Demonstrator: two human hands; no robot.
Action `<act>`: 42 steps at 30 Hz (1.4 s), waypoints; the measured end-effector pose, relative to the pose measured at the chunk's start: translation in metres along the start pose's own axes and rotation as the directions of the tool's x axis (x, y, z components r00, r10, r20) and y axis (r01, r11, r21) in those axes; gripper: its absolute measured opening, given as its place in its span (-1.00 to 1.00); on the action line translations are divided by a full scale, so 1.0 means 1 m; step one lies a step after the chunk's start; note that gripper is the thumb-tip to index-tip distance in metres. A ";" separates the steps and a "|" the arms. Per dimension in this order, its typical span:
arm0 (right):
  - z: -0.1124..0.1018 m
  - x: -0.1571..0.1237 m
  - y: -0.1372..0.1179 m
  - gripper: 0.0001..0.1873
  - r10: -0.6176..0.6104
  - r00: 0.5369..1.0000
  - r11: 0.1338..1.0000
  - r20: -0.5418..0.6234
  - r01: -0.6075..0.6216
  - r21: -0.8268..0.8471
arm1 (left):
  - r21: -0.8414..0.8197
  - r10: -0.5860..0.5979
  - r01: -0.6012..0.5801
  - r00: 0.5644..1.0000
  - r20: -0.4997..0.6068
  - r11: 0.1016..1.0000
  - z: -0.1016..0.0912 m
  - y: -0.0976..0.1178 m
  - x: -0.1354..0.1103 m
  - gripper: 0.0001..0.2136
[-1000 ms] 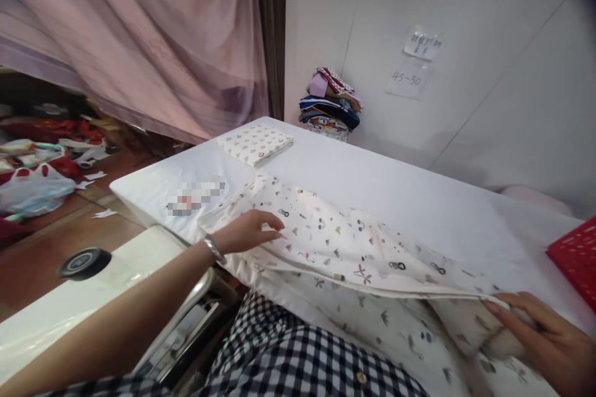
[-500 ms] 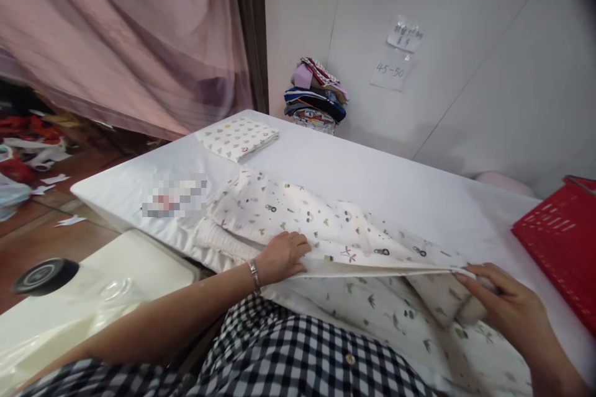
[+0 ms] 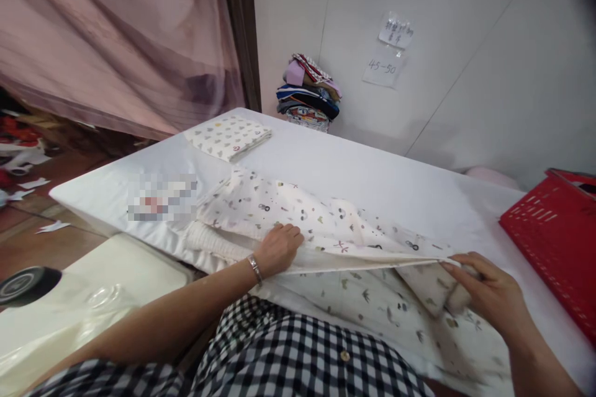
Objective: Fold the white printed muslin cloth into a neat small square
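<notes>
A white muslin cloth [image 3: 302,217] with small coloured prints lies on the white-covered table, partly hanging over its near edge. My left hand [image 3: 278,248], with a metal bracelet at the wrist, is closed on the cloth's near fold; its thumb is mostly hidden. At the right, my right hand [image 3: 484,288] pinches the cloth's edge between thumb and fingers. That edge is raised and drawn taut between both hands, and a lower layer of the same print shows beneath it. Farther back rests a folded cloth [image 3: 230,136] with grey prints.
A red plastic basket [image 3: 549,242] stands on the table [image 3: 372,158] at right. A blurred-out item [image 3: 162,197] lies at left. Folded fabrics [image 3: 310,90] are stacked by the wall beyond. A cream surface [image 3: 158,267] at lower left carries a black round object [image 3: 30,285].
The view has shifted slightly to the right. My left hand has slid a little forward along the fold, its fingers more curled. My right hand still pinches the cloth's edge.
</notes>
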State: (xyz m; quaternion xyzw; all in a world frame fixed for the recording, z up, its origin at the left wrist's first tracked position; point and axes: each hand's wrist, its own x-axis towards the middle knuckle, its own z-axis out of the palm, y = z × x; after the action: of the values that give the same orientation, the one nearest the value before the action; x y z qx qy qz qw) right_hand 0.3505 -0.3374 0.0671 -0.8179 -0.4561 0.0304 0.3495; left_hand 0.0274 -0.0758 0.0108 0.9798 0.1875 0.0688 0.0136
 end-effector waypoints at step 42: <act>0.002 0.023 -0.013 -0.70 0.075 0.997 0.997 -0.015 -0.075 0.000 | -0.263 0.078 -0.130 0.977 -0.199 0.956 -0.006 0.022 -0.060 -0.79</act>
State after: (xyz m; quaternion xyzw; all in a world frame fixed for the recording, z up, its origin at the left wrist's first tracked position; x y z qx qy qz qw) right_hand 0.3537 -0.3141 0.0802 -0.8346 -0.4226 0.0373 0.3514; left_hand -0.0205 -0.1184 0.0099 0.9662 0.1244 0.1859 0.1282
